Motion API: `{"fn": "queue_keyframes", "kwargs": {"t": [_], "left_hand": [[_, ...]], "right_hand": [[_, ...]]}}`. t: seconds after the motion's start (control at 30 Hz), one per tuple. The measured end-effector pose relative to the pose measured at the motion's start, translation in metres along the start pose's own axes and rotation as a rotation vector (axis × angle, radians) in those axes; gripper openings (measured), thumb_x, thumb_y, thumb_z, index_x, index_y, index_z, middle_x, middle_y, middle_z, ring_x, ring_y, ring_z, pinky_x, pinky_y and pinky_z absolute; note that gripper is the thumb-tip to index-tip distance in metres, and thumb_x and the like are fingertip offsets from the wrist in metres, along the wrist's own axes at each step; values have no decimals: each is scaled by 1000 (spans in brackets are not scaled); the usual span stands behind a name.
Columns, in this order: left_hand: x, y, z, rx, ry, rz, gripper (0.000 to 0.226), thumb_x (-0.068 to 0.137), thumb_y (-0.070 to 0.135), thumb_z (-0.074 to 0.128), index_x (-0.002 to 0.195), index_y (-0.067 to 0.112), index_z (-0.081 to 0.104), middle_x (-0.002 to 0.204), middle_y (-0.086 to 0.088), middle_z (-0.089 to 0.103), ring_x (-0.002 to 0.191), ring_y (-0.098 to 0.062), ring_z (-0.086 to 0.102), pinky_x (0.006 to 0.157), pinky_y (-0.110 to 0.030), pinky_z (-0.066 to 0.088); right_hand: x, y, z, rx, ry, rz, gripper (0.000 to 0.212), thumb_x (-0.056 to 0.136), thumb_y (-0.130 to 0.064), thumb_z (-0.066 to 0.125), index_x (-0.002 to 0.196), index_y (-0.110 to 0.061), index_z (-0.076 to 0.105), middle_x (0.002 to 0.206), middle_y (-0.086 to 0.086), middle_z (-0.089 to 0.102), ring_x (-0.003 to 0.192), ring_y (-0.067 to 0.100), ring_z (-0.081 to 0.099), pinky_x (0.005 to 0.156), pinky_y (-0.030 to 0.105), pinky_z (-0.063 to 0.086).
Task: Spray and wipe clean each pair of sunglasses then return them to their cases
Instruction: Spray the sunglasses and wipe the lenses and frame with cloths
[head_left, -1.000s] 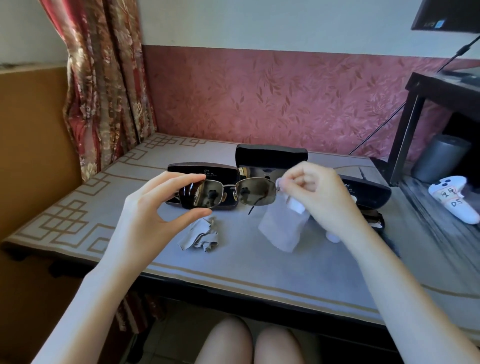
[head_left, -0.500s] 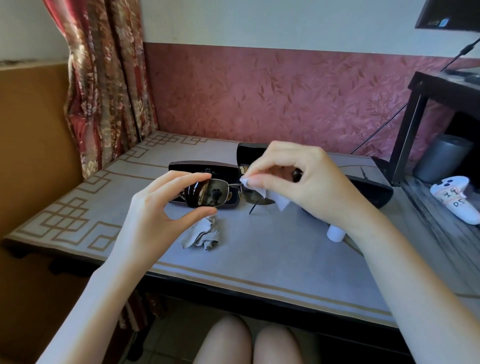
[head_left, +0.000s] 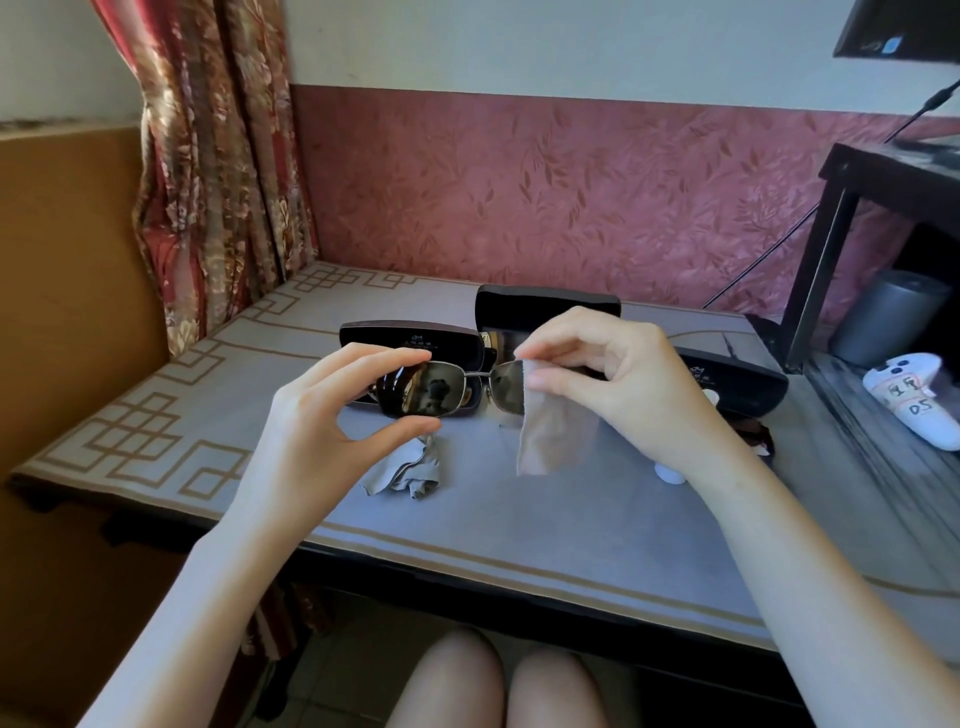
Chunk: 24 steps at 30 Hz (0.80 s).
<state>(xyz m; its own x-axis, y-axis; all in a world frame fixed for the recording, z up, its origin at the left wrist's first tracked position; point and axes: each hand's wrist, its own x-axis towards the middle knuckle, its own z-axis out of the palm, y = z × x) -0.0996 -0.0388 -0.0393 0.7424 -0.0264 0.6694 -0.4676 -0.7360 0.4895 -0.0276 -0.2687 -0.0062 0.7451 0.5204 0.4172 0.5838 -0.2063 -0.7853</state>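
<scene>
Nearest the camera, two bare knees (head_left: 498, 680) show under the front edge of the bench (head_left: 519, 525), which is covered with a grey mat with a tan key-pattern border. Both forearms reach forward over it.

The left hand (head_left: 317, 436) holds the sunglasses (head_left: 447, 389) in the air above the bench, its fingers (head_left: 384, 356) closed on one lens from above while the thumb presses from below, so that the rim is pinched between them. The lens is dark and set in a thin metal frame. The right hand (head_left: 618, 384) meets the other lens, its fingers pinched shut on a pale wiping cloth (head_left: 550, 436) that covers the outer part of that lens and hangs down loose below it.

On the bench just under the left hand lies a crumpled grey cloth (head_left: 410, 470). A small white cap or bottle top (head_left: 670, 474) peeks out by the right wrist; what it is cannot be told for sure.

Behind the hands stand three dark cases: a closed case (head_left: 410, 338) on the left, an open case (head_left: 545, 306) in the middle with its lid raised, and a third case (head_left: 737, 384) on the right, partly hidden by the right hand. Something dark lies just in front of that right case, too hidden to name.

Farther right, a white game controller (head_left: 914, 400) with handwritten labels lies on a low wooden shelf beside a grey cylinder (head_left: 888, 317). At the back are a red patterned wall and a floral curtain (head_left: 218, 171).
</scene>
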Motion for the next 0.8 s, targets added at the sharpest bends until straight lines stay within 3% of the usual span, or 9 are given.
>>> {"fn": "queue_keyframes", "kwargs": {"t": [0.13, 0.4, 0.5, 0.57, 0.63, 0.8], "left_hand": [[0, 0, 1, 2, -9, 16, 48, 73, 31, 74, 118, 17, 66, 108, 12, 62, 104, 8, 54, 94, -10, 41], [2, 1, 3, 23, -29, 46, 48, 73, 26, 77, 118, 15, 66, 109, 7, 63, 104, 6, 55, 93, -8, 40], [1, 0, 2, 6, -20, 39, 47, 73, 27, 76, 118, 15, 66, 108, 7, 64, 104, 5, 56, 93, -11, 42], [1, 0, 1, 0, -18, 35, 48, 74, 30, 77, 118, 16, 66, 108, 7, 64, 104, 5, 56, 94, -12, 43], [0, 0, 1, -2, -19, 36, 49, 75, 34, 77, 119, 18, 65, 108, 8, 63, 104, 5, 56, 94, -12, 43], [2, 3, 3, -3, -22, 53, 47, 73, 28, 78, 118, 17, 66, 108, 8, 64, 104, 4, 56, 94, -12, 43]], "right_hand": [[4, -2, 0, 97, -5, 20, 28, 82, 3, 72, 98, -20, 69, 93, -2, 72, 90, 12, 69, 89, 26, 53], [16, -16, 16, -13, -131, 42, 34, 81, 0, 73, 109, -18, 66, 107, 2, 68, 98, 7, 68, 99, 27, 50], [13, -20, 8, -112, -85, 18, 35, 80, -23, 77, 112, -26, 65, 113, -11, 66, 111, -4, 58, 100, 11, 40], [12, -23, -6, -140, -62, 62, 38, 77, -44, 69, 113, -31, 66, 113, -17, 67, 111, -9, 57, 97, 9, 38], [11, -23, -19, -165, -151, 135, 37, 75, -48, 67, 108, -32, 68, 107, -18, 71, 106, -8, 61, 92, 13, 42], [12, -16, -10, -302, -386, 216, 18, 73, -26, 83, 79, -23, 67, 76, -9, 68, 69, 4, 63, 66, 22, 47]]}}
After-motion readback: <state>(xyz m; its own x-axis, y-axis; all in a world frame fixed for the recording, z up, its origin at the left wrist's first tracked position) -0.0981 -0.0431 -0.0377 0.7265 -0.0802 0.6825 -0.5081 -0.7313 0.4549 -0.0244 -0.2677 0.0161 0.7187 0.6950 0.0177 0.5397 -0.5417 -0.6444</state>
